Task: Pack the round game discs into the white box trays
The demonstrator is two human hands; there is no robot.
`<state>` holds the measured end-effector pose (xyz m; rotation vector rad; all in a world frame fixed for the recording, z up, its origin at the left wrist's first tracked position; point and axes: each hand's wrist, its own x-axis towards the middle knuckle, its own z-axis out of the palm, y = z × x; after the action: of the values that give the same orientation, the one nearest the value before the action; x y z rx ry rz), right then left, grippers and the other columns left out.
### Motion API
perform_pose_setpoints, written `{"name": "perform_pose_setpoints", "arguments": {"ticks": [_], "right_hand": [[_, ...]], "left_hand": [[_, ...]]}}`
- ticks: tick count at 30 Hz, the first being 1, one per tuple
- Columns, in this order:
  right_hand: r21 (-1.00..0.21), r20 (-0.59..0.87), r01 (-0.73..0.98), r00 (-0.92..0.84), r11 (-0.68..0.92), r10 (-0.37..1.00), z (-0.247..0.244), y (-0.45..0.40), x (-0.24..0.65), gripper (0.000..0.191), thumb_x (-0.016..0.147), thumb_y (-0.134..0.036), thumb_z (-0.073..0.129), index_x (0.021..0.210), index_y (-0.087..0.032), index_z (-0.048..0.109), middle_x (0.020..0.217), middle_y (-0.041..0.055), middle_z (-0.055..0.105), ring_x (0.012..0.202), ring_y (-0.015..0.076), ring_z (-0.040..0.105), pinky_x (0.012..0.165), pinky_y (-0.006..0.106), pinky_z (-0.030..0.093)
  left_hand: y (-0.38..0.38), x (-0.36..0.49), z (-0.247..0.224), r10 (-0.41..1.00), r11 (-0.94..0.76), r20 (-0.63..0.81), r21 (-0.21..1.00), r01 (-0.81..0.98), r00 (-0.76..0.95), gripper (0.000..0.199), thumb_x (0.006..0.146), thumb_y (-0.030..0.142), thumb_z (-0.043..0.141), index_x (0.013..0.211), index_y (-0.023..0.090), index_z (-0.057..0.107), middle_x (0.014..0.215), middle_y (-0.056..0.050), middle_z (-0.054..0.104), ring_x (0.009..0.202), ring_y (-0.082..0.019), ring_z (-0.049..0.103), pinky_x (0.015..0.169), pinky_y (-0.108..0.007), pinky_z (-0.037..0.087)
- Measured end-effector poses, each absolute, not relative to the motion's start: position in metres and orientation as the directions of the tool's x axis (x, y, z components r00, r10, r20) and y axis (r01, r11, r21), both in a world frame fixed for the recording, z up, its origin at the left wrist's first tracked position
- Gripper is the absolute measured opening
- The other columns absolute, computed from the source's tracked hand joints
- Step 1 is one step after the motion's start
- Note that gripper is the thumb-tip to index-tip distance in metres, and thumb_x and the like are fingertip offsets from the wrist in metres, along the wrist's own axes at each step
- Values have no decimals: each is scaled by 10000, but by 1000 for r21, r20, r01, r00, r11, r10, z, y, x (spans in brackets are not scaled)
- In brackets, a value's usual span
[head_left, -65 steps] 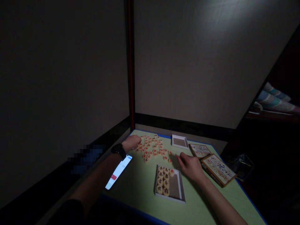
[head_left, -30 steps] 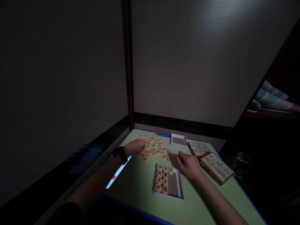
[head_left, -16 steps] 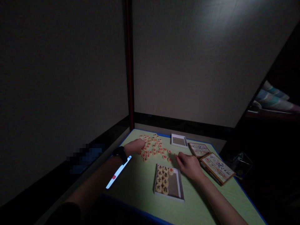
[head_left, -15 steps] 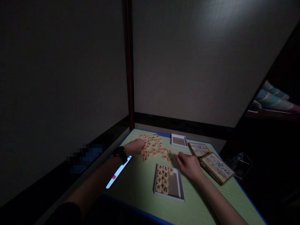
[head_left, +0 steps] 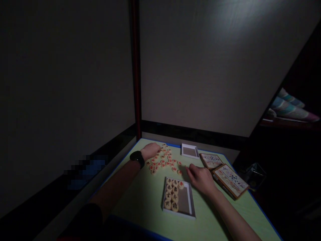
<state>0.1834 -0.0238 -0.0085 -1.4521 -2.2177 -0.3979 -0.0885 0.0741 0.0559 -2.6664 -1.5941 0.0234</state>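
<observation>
Over the back left of a spread of round Chinese chess pieces [head_left: 167,163], my left hand [head_left: 150,150] reaches down with its fingers bent together; the fingertips and anything in them are hidden. A dark watch is on that wrist. My right hand [head_left: 202,179] rests right of the pieces, fingers curled and thumb against them. A small pale bit shows at its fingertips, too unclear to name. In front of it lies an open white box [head_left: 185,201] with two columns of black-marked pieces [head_left: 172,195] and one red-marked piece [head_left: 181,184] at the top of a third.
A second white tray [head_left: 190,151] sits at the table's back edge. Two printed box lids [head_left: 232,180] overlap on the right. The green table [head_left: 140,207] has a blue rim and stands in a corner between walls. Dim light covers the room.
My left hand has moved away from me and slightly right across the pieces, and its arm now covers the lit phone. My right hand stays nearly in place. The view has shifted slightly.
</observation>
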Motion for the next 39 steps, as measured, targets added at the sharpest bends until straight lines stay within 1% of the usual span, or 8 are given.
{"name": "perform_pose_setpoints", "arguments": {"ticks": [8, 15, 23, 27, 30, 34, 36, 39], "right_hand": [[-7, 495, 914, -349, 405, 796, -7, -27, 180, 426, 1007, -387, 328, 742, -202, 606, 617, 40, 706, 511, 154, 622, 537, 284, 240], [-5, 495, 902, -373, 432, 785, -7, -28, 178, 422, 1007, -375, 328, 755, -194, 614, 619, 40, 706, 512, 151, 625, 535, 287, 230], [-33, 518, 893, -368, 448, 772, -8, -28, 178, 425, 1010, -372, 325, 740, -197, 603, 626, 43, 705, 505, 144, 609, 537, 281, 244], [-120, 507, 891, -324, 438, 799, -8, -28, 177, 403, 1002, -404, 355, 756, -202, 602, 617, 39, 691, 522, 162, 621, 532, 263, 302], [-230, 536, 850, -297, 474, 791, -6, -29, 176, 320, 997, -397, 387, 926, -203, 631, 768, 49, 725, 620, 173, 657, 583, 254, 415], [-262, 584, 802, -311, 537, 749, -5, -30, 174, 332, 984, -331, 420, 1250, -200, 569, 1120, 111, 699, 737, 177, 675, 696, 294, 522], [-238, 598, 803, -322, 546, 734, -7, -29, 175, 355, 984, -320, 425, 1292, -203, 557, 1163, 119, 682, 808, 192, 686, 719, 302, 541], [-194, 624, 810, -334, 554, 706, -10, -28, 176, 331, 993, -306, 406, 1241, -209, 603, 1134, 105, 692, 904, 206, 687, 744, 296, 548]], "left_hand": [[87, -68, 45, 880, -475, -33, -117, 872, 474, 196, 791, 71, 570, 871, 126, 740, 963, -185, 731, 913, -273, 687, 786, -330, 504], [84, -68, 44, 867, -496, -34, -148, 856, 496, 255, 820, 21, 525, 969, 98, 717, 982, -203, 721, 970, -278, 685, 833, -340, 516], [75, -69, 52, 868, -493, 10, -97, 865, 496, 246, 856, 38, 495, 1032, 69, 664, 1073, -219, 693, 1032, -291, 666, 868, -351, 509], [61, -59, 58, 850, -522, 68, -28, 852, 523, 254, 918, 110, 458, 1127, 95, 600, 1085, -170, 690, 1022, -255, 664, 842, -314, 502], [45, -44, 58, 821, -566, 130, 55, 822, 556, 211, 952, 206, 460, 1090, 144, 607, 1076, -113, 695, 1024, -224, 654, 857, -288, 491], [25, -18, 52, 815, -580, 246, 349, 736, 525, 166, 874, 229, 577, 998, 151, 656, 958, -78, 719, 923, -211, 668, 817, -283, 503], [18, -8, 47, 832, -548, 231, 481, 685, 504, 165, 816, 212, 632, 959, 145, 681, 884, -59, 729, 842, -199, 676, 756, -273, 513], [14, 2, 37, 844, -493, 203, 655, 572, 496, 147, 764, 214, 679, 889, 143, 710, 813, -43, 737, 775, -182, 680, 685, -252, 513]]}}
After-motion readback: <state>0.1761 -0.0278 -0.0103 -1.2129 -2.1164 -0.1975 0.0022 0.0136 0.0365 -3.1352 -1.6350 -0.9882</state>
